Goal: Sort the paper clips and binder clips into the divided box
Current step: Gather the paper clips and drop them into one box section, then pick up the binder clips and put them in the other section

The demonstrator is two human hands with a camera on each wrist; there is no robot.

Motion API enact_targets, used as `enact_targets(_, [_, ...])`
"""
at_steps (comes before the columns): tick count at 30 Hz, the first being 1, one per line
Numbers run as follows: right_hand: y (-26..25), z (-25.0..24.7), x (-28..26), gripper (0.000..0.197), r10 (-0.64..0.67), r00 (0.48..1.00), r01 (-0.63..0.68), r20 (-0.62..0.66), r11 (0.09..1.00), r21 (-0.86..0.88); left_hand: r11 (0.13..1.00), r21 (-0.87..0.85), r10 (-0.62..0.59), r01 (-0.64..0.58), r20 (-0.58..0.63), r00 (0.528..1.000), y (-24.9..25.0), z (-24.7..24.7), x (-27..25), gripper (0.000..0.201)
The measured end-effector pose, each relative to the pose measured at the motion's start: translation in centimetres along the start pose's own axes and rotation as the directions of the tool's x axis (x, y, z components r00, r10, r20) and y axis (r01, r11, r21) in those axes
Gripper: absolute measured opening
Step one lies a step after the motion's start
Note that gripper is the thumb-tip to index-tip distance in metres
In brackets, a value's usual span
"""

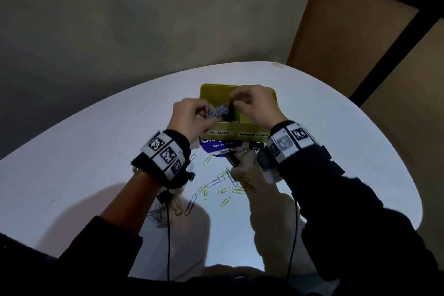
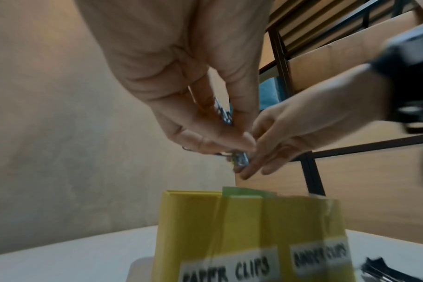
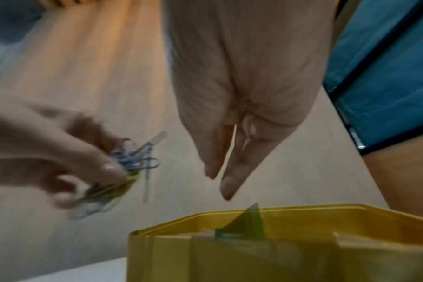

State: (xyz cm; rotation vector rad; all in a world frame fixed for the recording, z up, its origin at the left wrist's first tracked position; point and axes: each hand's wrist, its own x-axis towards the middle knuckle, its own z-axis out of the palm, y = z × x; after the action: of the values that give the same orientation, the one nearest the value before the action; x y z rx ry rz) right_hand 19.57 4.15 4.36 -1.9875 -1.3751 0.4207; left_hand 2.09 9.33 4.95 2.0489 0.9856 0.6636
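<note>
The yellow divided box (image 1: 242,125) stands at the table's far middle, its front wall labelled PAPER CLIPS and BINDER CLIPS, with a green divider (image 3: 250,219) inside. My left hand (image 1: 204,114) hovers over the box's left side and pinches a bunch of silver, blue and green paper clips (image 1: 218,111) (image 3: 131,162) (image 2: 240,160). My right hand (image 1: 242,103) is over the box beside it. Its thumb and fingers (image 3: 226,183) point down, straight and close together. I see nothing between them. In the left wrist view its fingertips (image 2: 254,167) reach the bunch.
Loose green and silver paper clips (image 1: 223,186) lie scattered on the white table (image 1: 96,151) between my forearms. More silver ones (image 1: 161,214) sit under the left arm. Black binder clips (image 1: 233,160) and a blue round label (image 1: 219,146) lie just in front of the box.
</note>
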Motion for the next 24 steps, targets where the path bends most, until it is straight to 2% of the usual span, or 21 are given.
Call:
enact_targets(2, [1.2,0.0,-2.1,0.013,0.021,0.985,-0.002,-0.174,0.994,0.113,1.0,-0.029,0.001,-0.002,-0.031,1.0,0.4,0.3,1.9,0.011])
enact_targets(4, [2.4,0.4,-4.7,0.011,0.054,0.978,-0.033,-0.203,0.994,0.108,1.0,0.003,-0.002,0.002,-0.059,0.998,0.4,0.9,3.7,0.011])
enact_targets(6, [3.6,1.3,-7.1,0.015,0.064,0.991,-0.063,-0.114,0.998,0.014,0.997,0.076,-0.012,0.017,-0.057,0.998,0.2,1.9,5.0,0.014])
enact_targets(8, [4.9,2.8,-9.1,0.014,0.094,0.995,-0.089,0.021,0.984,-0.152,0.976,0.211,-0.054,0.049,0.02,0.998,-0.4,2.8,5.5,0.033])
enact_targets(10, [5.7,4.4,-10.8,0.016,0.066,0.984,-0.016,0.164,0.958,-0.287,0.944,0.321,-0.113,0.071,0.115,0.987,-1.0,3.6,5.1,0.051])
enact_targets(12, [5.8,6.0,-12.4,0.02,-0.007,0.962,0.094,0.272,0.946,-0.309,0.942,0.331,-0.102,0.052,0.135,0.986,-1.4,4.1,4.4,0.049])
enact_targets(15, [4.8,7.3,-13.7,0.024,-0.121,0.932,0.213,0.342,0.946,-0.243,0.947,0.314,0.039,-0.069,0.101,0.994,-1.5,4.5,3.5,0.035])
enact_targets(17, [4.5,6.9,-14.0,0.02,-0.136,0.944,0.209,0.301,0.952,-0.224,0.933,0.323,0.151,-0.157,0.044,0.988,-1.4,4.9,2.8,0.028])
enact_targets(18, [4.6,6.3,-14.2,0.017,-0.113,0.968,0.168,0.225,0.955,-0.243,0.923,0.332,0.203,-0.194,0.007,0.979,-1.1,5.2,2.2,0.026])
enact_targets(20, [5.8,4.8,-14.4,0.016,-0.001,1.0,0.005,0.015,0.956,-0.294,0.9,0.343,0.3,-0.268,-0.043,0.953,-0.5,5.9,0.7,0.022])
enact_targets(22, [7.4,3.1,-14.9,0.018,0.131,0.983,-0.168,-0.126,0.919,-0.357,0.866,0.351,0.393,-0.356,-0.038,0.919,0.1,6.7,-0.7,0.021])
enact_targets(24, [8.4,2.4,-15.5,0.023,0.236,0.97,-0.233,-0.062,0.822,-0.52,0.844,0.328,0.45,-0.425,0.0,0.893,0.3,7.9,-1.7,0.021])
